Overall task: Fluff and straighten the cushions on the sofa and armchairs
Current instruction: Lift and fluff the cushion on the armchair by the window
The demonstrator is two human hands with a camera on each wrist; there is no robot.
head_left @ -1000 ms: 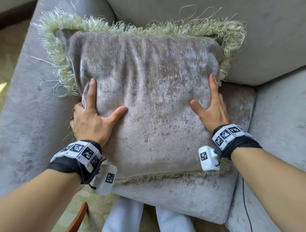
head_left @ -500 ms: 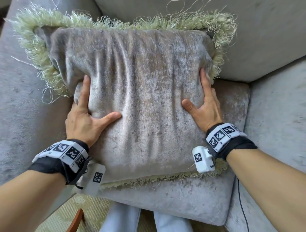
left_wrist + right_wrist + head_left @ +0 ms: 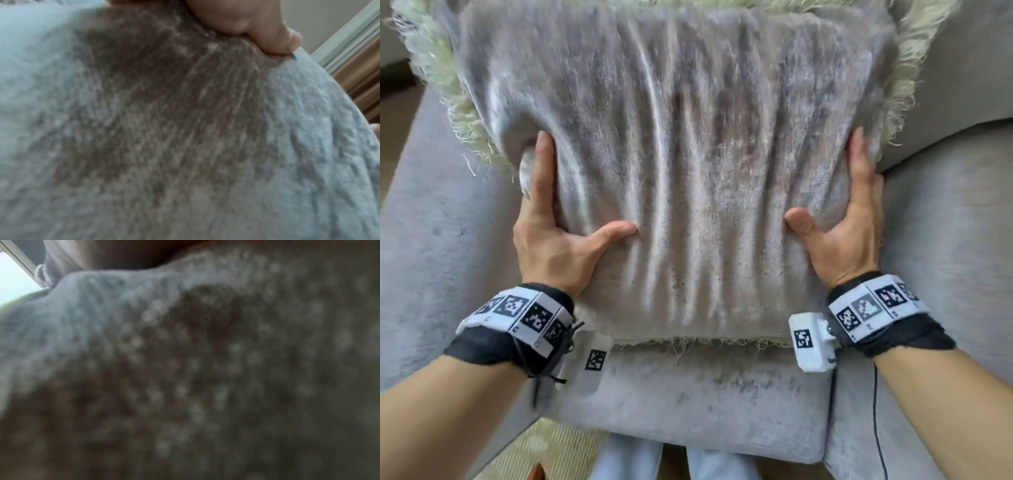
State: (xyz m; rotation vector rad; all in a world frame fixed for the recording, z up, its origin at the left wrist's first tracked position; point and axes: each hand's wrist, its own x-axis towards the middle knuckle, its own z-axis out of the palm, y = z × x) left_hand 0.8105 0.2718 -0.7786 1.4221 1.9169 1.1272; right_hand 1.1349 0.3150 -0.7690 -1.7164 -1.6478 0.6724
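A grey velvet cushion (image 3: pixel 688 154) with a pale green fringe stands upright over the armchair seat (image 3: pixel 688 404), blurred by motion. My left hand (image 3: pixel 589 182) grips its left edge, thumb on the front and forefinger along the side. My right hand (image 3: pixel 827 176) grips the right edge the same way. The other fingers of both hands are hidden behind the cushion. Vertical folds run down the fabric between my hands. In the left wrist view, cushion fabric (image 3: pixel 164 129) fills the frame below a fingertip (image 3: pixel 273 37). Blurred cushion fabric (image 3: pixel 205 369) also fills the right wrist view.
The armchair's left arm (image 3: pixel 431 257), right arm (image 3: pixel 945 222) and backrest (image 3: pixel 962 68) close in around the seat. My legs (image 3: pixel 626 462) stand against the seat's front edge, over a yellow-green rug (image 3: pixel 544 448).
The cushion has come up and nearer to the head camera. Both hands have squeezed inward, and vertical folds have formed across the front.
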